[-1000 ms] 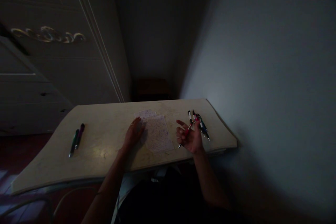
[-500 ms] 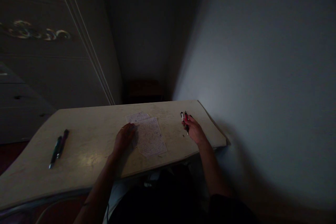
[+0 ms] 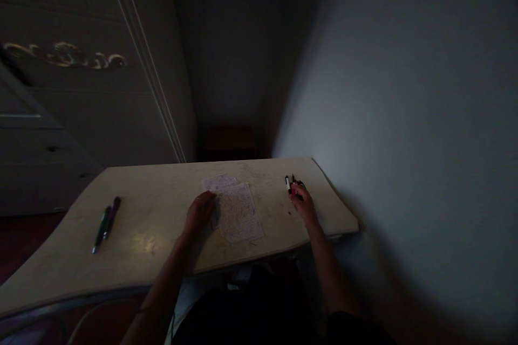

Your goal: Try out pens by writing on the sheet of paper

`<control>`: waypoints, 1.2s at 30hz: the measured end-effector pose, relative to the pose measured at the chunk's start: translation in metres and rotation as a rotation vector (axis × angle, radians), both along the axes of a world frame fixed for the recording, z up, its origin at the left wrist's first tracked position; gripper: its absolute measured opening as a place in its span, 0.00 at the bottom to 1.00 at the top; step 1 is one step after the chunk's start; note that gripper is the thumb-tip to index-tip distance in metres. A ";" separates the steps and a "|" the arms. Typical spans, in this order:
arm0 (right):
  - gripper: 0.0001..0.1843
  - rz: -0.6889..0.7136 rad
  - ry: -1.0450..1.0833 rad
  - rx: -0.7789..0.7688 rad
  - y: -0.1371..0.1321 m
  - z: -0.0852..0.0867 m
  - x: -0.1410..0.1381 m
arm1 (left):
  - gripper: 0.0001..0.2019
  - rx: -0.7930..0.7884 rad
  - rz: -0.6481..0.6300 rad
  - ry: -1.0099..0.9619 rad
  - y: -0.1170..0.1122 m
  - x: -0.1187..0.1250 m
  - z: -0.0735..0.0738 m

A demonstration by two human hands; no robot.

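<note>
Dim room, pale desk [image 3: 162, 210]: left hand [image 3: 199, 214], fingers spread, on paper [image 3: 238, 213]; right hand [image 3: 305, 207] on pens [image 3: 290, 182], fingers unclear.

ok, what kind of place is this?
Likely a dim room at home, used for writing: a pale desk pushed against a plain wall, a panelled wardrobe with gilt trim beside it, handwritten sheets at the left hand and a bunch of pens at the right hand.

Cluster of pens [image 3: 290, 183] flat at far right; scribbled paper sheets [image 3: 239, 214] centre.
</note>
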State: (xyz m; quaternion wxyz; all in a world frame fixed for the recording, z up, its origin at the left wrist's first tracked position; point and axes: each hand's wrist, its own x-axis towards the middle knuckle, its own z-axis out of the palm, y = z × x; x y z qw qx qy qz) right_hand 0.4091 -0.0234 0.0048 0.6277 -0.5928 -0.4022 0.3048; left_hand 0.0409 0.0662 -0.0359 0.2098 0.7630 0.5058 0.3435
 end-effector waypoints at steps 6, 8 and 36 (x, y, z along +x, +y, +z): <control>0.15 -0.075 -0.263 0.011 -0.032 -0.010 -0.042 | 0.14 -0.040 0.047 -0.019 -0.009 0.004 0.011; 0.18 -0.032 -0.316 0.016 -0.043 -0.024 -0.063 | 0.12 -0.060 0.054 -0.047 -0.018 0.007 0.017; 0.34 0.226 -0.667 -0.006 -0.047 -0.051 -0.076 | 0.18 -0.051 1.150 0.183 -0.094 -0.158 0.044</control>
